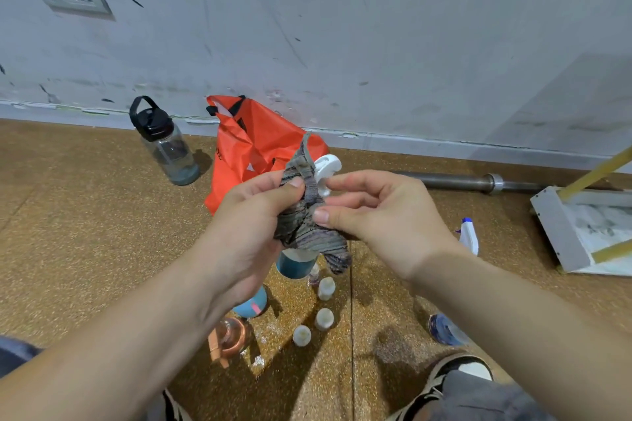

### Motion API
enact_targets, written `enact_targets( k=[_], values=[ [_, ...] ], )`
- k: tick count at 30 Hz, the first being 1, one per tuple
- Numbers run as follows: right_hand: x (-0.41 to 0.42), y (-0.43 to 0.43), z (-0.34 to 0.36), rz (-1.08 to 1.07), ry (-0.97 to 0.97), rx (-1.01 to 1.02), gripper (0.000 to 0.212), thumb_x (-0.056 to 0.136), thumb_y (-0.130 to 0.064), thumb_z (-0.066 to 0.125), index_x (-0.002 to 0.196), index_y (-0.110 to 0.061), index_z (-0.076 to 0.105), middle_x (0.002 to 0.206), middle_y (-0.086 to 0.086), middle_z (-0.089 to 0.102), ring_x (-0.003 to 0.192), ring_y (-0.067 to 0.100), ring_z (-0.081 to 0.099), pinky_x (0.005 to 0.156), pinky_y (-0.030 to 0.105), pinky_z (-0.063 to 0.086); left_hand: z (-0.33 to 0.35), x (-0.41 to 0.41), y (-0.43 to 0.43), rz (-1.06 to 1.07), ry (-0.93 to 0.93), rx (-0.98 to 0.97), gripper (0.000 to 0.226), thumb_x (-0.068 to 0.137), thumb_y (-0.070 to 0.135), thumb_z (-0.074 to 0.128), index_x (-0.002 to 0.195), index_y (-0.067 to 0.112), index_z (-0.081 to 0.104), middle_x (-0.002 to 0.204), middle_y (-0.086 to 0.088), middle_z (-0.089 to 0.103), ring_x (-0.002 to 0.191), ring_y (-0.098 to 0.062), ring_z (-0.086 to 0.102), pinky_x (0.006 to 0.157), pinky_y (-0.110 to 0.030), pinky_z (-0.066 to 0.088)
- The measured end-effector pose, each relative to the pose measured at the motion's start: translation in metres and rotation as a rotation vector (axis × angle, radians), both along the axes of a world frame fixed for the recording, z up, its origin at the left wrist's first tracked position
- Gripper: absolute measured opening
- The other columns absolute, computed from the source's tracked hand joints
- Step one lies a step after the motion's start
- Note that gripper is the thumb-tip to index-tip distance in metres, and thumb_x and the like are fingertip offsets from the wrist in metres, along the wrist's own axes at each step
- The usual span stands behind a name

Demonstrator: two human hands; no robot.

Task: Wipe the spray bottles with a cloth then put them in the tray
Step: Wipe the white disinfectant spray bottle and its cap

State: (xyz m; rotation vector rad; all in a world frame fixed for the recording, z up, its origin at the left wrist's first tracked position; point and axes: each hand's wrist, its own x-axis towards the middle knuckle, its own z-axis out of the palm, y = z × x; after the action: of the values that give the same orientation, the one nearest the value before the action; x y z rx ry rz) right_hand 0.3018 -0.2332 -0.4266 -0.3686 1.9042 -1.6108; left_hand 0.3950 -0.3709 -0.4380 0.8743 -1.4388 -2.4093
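Spray bottles with a trigger showing number two, by our count; going down in size, one white tray sits on the floor at the right; one orange bag and one clear water bottle are by the wall; our left hand grips the one striped cloth wrapped round the held spray bottle, raised above the floor and well apart from the tray, blue liquid and white trigger showing; our right hand pinches the same cloth between thumb and fingers; the white spray bottle rests near the tray; three small white bottles stand below our hands.
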Motion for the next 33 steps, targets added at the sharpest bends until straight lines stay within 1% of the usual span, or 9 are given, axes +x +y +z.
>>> enact_targets(
  k=[3,6,9,12,18,22,27,31,33],
  values=[
    [-0.009,0.007,-0.004,0.032,0.032,0.098,0.039,0.087,0.006,0.076,0.119,-0.014,0.069,0.083,0.013,0.077,0.075,0.019,0.074,0.071,0.029,0.063,0.001,0.000,-0.008,0.037,-0.032,0.013,0.027,0.104,0.013,0.052,0.116,-0.003,0.071,0.111,-0.028,0.074,0.098,-0.035,0.069,0.088,-0.044,0.058],
    [-0.018,0.010,-0.013,0.031,0.123,0.154,0.037,0.084,-0.002,0.082,0.113,-0.022,0.071,0.091,0.004,0.076,0.079,0.011,0.066,0.080,0.030,0.061,0.005,-0.001,-0.012,-0.017,-0.021,0.043,0.033,0.105,0.018,0.049,0.125,-0.002,0.068,0.125,-0.031,0.068,0.112,-0.043,0.069,0.101,-0.052,0.055],
    [-0.017,0.008,-0.013,0.161,0.250,0.163,0.030,0.081,-0.017,0.087,0.107,-0.028,0.075,0.095,-0.006,0.070,0.084,0.005,0.060,0.081,0.017,0.052,0.009,0.001,-0.007,-0.079,-0.008,0.050,0.033,0.105,0.019,0.047,0.116,0.002,0.073,0.113,-0.022,0.076,0.098,-0.032,0.075,0.086,-0.041,0.063],
    [-0.018,0.006,-0.011,0.209,0.357,0.145,0.010,0.085,-0.024,0.084,0.091,-0.021,0.077,0.095,0.000,0.072,0.083,0.012,0.064,0.079,0.032,0.051,0.010,0.001,-0.003,-0.103,-0.011,0.095,0.034,0.104,0.021,0.047,0.112,0.005,0.076,0.112,-0.019,0.077,0.093,-0.028,0.076,0.088,-0.045,0.061],
    [-0.020,0.011,-0.012,0.245,0.280,0.054,0.016,0.083,-0.030,0.085,0.092,-0.019,0.078,0.099,0.010,0.075,0.090,0.035,0.070,0.087,0.050,0.056,0.011,0.003,-0.007,-0.169,-0.050,0.222,0.039,0.104,0.031,0.048,0.110,0.007,0.079,0.114,-0.017,0.076,0.096,-0.032,0.073,0.100,-0.048,0.051],
    [-0.019,0.010,-0.011,0.268,0.208,0.057,0.012,0.085,-0.023,0.084,0.094,-0.016,0.079,0.095,0.012,0.077,0.081,0.013,0.068,0.076,0.029,0.056,0.015,0.002,-0.011,-0.187,-0.062,0.239,0.037,0.102,0.030,0.050,0.113,0.007,0.077,0.109,-0.015,0.075,0.090,-0.030,0.071,0.094,-0.045,0.052],
    [-0.027,0.004,-0.009,0.015,-0.009,0.005,0.036,0.085,-0.022,0.083,0.089,0.011,0.069,0.078,0.004,0.065,0.073,0.011,0.057,0.076,0.023,0.047,0.008,-0.003,-0.023,0.165,-0.142,0.062,0.031,0.103,0.022,0.049,0.114,0.008,0.073,0.111,-0.015,0.078,0.086,-0.027,0.075,0.092,-0.046,0.060],
    [-0.029,0.005,-0.008,0.024,-0.148,0.016,0.036,0.084,-0.025,0.081,0.086,0.008,0.069,0.075,0.004,0.066,0.071,0.017,0.058,0.086,0.035,0.044,0.004,-0.001,-0.016,0.269,-0.141,-0.139,0.041,0.105,0.024,0.050,0.082,0.020,0.083,0.095,0.001,0.082,0.090,-0.015,0.078,0.097,-0.045,0.058],
    [-0.028,0.004,-0.006,0.001,-0.168,0.039,0.029,0.086,-0.026,0.079,0.090,0.003,0.072,0.075,0.004,0.067,0.070,0.018,0.058,0.081,0.034,0.046,0.004,0.002,-0.012,0.217,-0.102,-0.360,0.039,0.106,0.020,0.046,0.091,0.023,0.082,0.098,0.011,0.080,0.096,-0.004,0.075,0.094,-0.036,0.058]
  ],
)
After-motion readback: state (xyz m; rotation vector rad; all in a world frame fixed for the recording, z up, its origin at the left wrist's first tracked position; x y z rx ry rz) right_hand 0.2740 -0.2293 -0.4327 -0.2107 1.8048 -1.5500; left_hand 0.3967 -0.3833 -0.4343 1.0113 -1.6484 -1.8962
